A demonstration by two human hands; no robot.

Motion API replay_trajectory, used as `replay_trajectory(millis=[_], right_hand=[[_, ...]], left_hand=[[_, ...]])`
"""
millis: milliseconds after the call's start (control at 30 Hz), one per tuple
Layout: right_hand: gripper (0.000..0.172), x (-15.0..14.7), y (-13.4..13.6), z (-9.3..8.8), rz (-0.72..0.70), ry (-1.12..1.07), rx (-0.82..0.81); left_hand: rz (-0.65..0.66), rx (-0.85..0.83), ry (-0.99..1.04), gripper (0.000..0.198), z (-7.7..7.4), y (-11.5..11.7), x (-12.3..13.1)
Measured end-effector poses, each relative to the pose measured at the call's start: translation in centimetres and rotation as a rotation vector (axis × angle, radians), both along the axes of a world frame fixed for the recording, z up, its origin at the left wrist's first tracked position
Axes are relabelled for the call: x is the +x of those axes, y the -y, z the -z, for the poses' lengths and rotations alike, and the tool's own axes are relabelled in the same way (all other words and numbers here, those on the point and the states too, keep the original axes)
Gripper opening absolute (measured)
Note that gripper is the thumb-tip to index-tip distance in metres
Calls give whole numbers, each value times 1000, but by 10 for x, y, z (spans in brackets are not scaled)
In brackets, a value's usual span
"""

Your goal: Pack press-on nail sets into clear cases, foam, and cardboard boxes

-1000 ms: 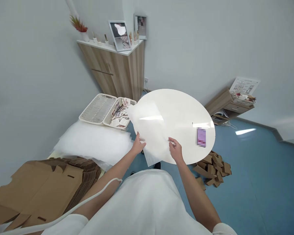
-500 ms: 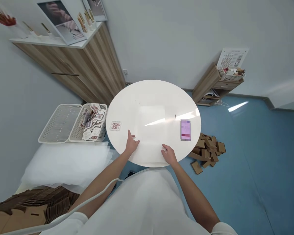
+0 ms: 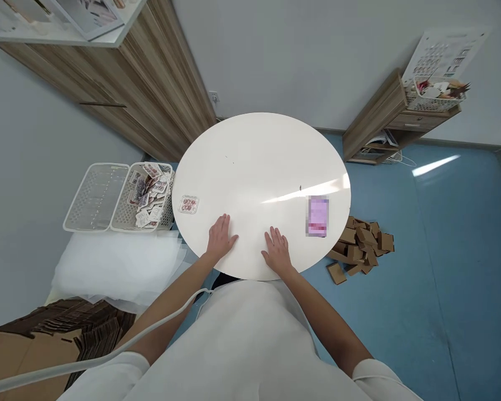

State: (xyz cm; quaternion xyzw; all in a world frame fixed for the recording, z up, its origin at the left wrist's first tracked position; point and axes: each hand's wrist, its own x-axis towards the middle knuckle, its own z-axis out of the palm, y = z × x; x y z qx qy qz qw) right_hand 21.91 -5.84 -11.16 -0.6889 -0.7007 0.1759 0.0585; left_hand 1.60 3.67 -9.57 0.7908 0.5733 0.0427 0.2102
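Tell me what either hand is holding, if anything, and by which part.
Nothing is held: the left hand and right hand are both open, palm-down over the near half of the white oval table.

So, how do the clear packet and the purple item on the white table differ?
The clear packet shows reddish marks; the purple item is mostly purple, its details pixelated. The clear packet looks smaller than the purple item. The clear packet lies nearer the left hand, the purple item nearer the right hand. Both lie on the white table, untouched.
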Motion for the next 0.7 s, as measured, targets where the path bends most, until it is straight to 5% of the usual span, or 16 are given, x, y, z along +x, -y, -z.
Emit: replay_trajectory(millis=[133, 700], right_hand=[[61, 2, -8, 6, -28, 6, -51], [67, 3, -15, 0, 43, 24, -124]], left_hand=[[201, -121, -132, 64, -3, 13, 2], [274, -157, -79, 70, 4, -6, 0]])
